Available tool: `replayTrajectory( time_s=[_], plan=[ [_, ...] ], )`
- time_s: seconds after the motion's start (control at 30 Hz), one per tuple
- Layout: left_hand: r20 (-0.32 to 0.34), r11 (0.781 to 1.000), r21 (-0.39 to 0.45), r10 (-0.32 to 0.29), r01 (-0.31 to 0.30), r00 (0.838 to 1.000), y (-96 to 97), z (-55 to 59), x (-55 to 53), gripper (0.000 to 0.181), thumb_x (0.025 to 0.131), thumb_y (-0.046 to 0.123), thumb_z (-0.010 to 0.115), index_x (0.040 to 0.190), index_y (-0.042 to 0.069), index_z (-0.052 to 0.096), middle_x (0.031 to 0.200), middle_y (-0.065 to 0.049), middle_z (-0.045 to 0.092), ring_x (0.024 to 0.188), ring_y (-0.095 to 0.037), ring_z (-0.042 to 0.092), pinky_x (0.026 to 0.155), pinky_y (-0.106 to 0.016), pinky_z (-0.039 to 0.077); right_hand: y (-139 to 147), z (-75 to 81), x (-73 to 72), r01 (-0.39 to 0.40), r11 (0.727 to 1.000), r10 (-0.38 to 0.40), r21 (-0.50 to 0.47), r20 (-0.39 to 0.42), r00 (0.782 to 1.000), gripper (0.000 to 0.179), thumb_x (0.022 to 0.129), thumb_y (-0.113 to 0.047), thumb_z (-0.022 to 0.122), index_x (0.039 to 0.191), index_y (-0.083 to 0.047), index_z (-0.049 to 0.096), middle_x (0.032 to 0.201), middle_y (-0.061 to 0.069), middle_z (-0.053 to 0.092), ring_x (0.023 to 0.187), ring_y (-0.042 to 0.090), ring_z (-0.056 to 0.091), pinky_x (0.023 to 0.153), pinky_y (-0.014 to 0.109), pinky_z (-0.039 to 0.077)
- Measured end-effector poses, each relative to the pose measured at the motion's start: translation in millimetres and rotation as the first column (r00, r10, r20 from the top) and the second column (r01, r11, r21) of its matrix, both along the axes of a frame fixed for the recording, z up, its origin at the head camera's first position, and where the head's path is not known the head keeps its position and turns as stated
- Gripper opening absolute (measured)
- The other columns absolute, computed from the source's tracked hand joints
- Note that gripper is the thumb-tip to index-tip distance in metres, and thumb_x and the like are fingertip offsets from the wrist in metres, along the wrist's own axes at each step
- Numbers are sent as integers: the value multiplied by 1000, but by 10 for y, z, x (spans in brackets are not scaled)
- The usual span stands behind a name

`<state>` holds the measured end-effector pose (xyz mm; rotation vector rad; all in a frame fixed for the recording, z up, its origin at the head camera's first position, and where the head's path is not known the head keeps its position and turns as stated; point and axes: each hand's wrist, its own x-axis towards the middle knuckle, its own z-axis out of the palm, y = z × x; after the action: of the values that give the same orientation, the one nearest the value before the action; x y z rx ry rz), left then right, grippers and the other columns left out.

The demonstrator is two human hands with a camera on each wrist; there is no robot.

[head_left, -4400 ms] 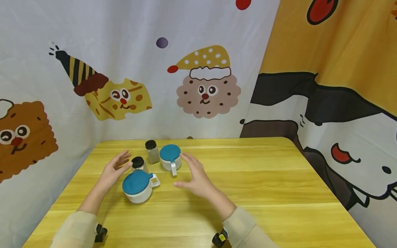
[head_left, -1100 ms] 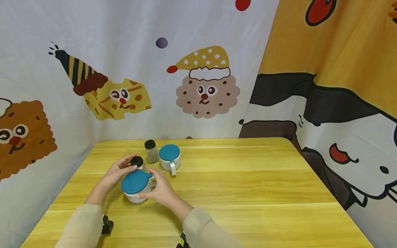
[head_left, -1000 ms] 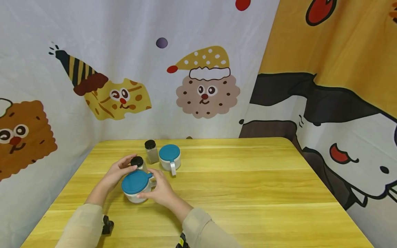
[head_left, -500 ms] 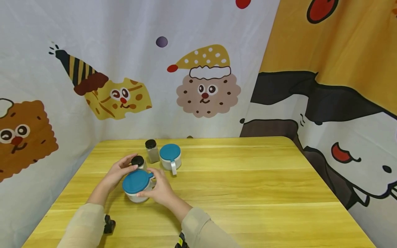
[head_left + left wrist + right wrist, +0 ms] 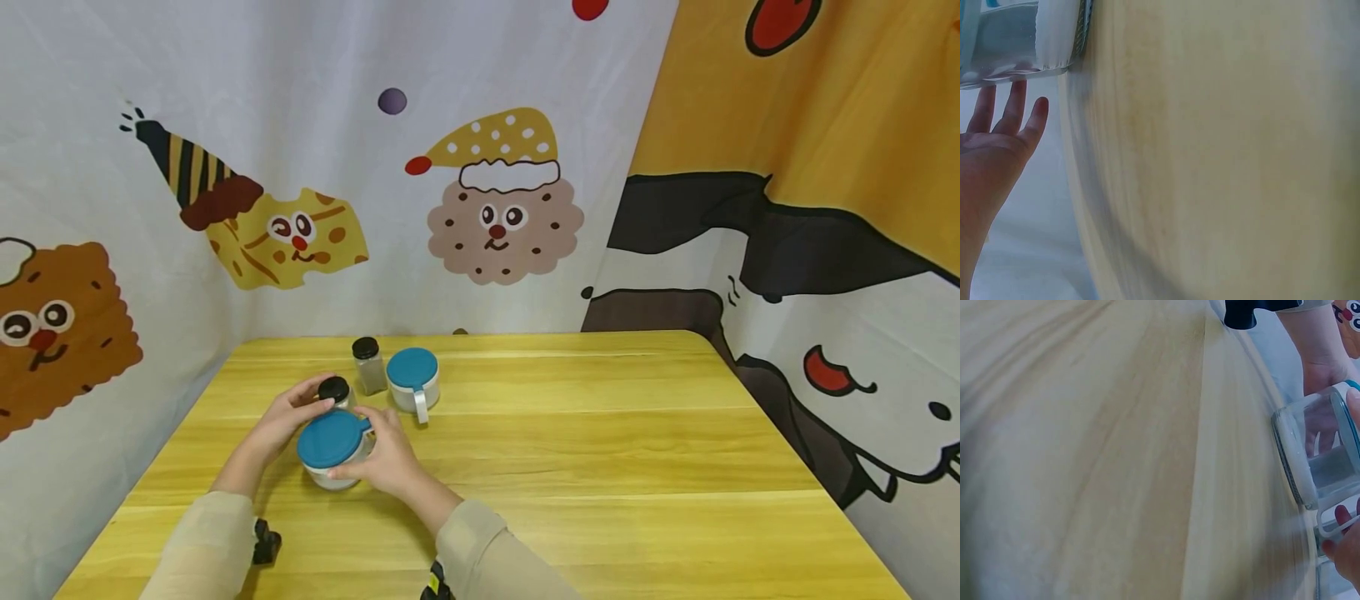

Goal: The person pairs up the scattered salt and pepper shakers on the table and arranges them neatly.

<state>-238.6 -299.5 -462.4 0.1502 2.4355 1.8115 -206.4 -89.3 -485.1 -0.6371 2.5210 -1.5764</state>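
Note:
Near the table's left side stands a blue-lidded glass jar with a handle (image 5: 330,439). My right hand (image 5: 392,454) grips its right side, thumb in front and fingers at the handle. Right behind it is a small black-lidded jar (image 5: 333,388), its lower part hidden. Thumb and forefinger of my left hand (image 5: 281,417) lie on either side of this small jar, seeming to pinch it. In the left wrist view, other left fingers (image 5: 1013,109) extend beside the glass. The right wrist view shows the glass wall (image 5: 1300,456) with left fingers visible through it.
Farther back stand a second black-lidded jar (image 5: 369,371) and a second blue-lidded jar (image 5: 412,371) with its handle facing me. They sit close together on the yellow wooden table (image 5: 600,467). A printed curtain (image 5: 390,267) hangs behind the table.
Since the earliest frame, my right hand has moved left and taken hold of the front blue-lidded jar. My left hand has closed in on the small black-lidded jar. Over the last second both stay still.

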Motion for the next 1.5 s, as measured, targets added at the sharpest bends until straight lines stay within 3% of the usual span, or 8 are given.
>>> replayTrajectory(
  time_s=[0.2, 0.57, 0.73, 0.97, 1.37, 1.5],
  plan=[
    [0, 1000, 13, -1, 1, 1000, 8, 13, 10, 63, 96, 25, 60, 148, 3, 33, 147, -25, 34, 128, -41, 36, 101, -58, 32, -5, 9, 7, 2, 1000, -2, -22, 2, 1000, 84, 65, -43, 87, 138, -34, 46, 121, -7, 40, 107, 10, 45, 90, 36, 43],
    [10, 1000, 30, 4, -5, 1000, -6, -45, -27, 64, 96, 26, 61, 147, 0, 32, 147, -26, 33, 129, -41, 35, 102, -56, 31, -21, 21, -8, 23, 997, -20, -70, 30, 999, 82, 64, -36, 90, 135, -27, 51, 117, -7, 40, 104, 9, 44, 87, 32, 43],
    [18, 999, 35, 8, -9, 1000, -5, -53, -25, 64, 95, 26, 61, 147, 1, 33, 147, -26, 33, 129, -41, 35, 102, -57, 30, -29, 9, -6, 33, 995, -28, -92, 56, 998, 81, 63, -34, 91, 133, -28, 51, 120, -6, 41, 109, 10, 44, 92, 37, 41],
    [27, 999, 45, 3, -4, 1000, 0, -46, -16, 66, 95, 26, 61, 147, 1, 31, 148, -27, 30, 131, -43, 32, 104, -59, 27, -39, -12, -8, 27, 988, -16, -149, 76, 997, 80, 63, -28, 91, 132, -27, 51, 125, -16, 46, 116, 8, 44, 97, 41, 38],
    [44, 999, 21, 36, -37, 998, -8, -26, -28, 66, 95, 27, 61, 148, 1, 30, 152, -25, 23, 135, -43, 25, 103, -58, 28, -48, -34, 6, 45, 972, -28, -230, 76, 997, 66, 66, -22, 90, 124, -23, 58, 118, -17, 56, 115, 10, 51, 97, 36, 40],
    [46, 999, 20, 49, -50, 998, 6, -17, -24, 65, 95, 27, 61, 148, 2, 31, 151, -23, 28, 131, -40, 33, 100, -51, 35, -62, -35, 21, 40, 968, -21, -249, 80, 997, 69, 67, -21, 90, 127, -24, 56, 120, -15, 56, 116, 11, 51, 98, 36, 39]
  ],
)
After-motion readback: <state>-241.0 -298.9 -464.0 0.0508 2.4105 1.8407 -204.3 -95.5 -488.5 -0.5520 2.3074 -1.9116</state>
